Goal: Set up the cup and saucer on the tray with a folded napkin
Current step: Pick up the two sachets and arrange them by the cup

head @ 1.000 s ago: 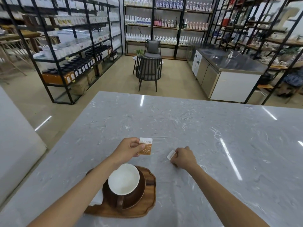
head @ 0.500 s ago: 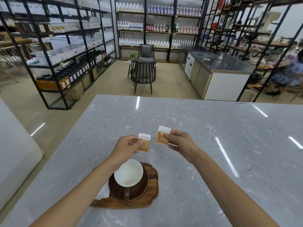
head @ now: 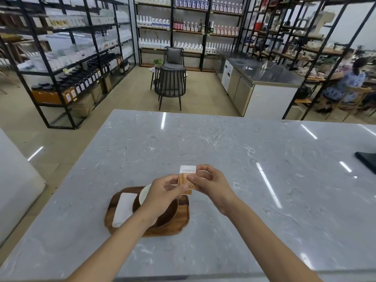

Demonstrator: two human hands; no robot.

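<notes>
**A:** so how far along does this look? Lower middle of the frame, the wooden tray (head: 183,217) sits on the marble counter (head: 223,151) with the dark saucer (head: 169,213) on it, the white cup (head: 144,195) on the saucer, and the folded napkin (head: 123,208) lying along the tray's left side, just beside the saucer.

**B:** I'd say the main setup is basically done. All that's left, I think, is wherever those sachets (head: 187,179) end up.

**A:** yeah, both hands meet just above the tray's far edge. Left hand (head: 162,193) hovers over the cup, hiding most of it, thumb and fingers pinched on the sachets' lower left.

**B:** and the right hand (head: 211,185) pinches the same stack from the right, thumb on the front. Looks like two packets overlapped, can't say for sure. Both forearms come in from the bottom.
</notes>
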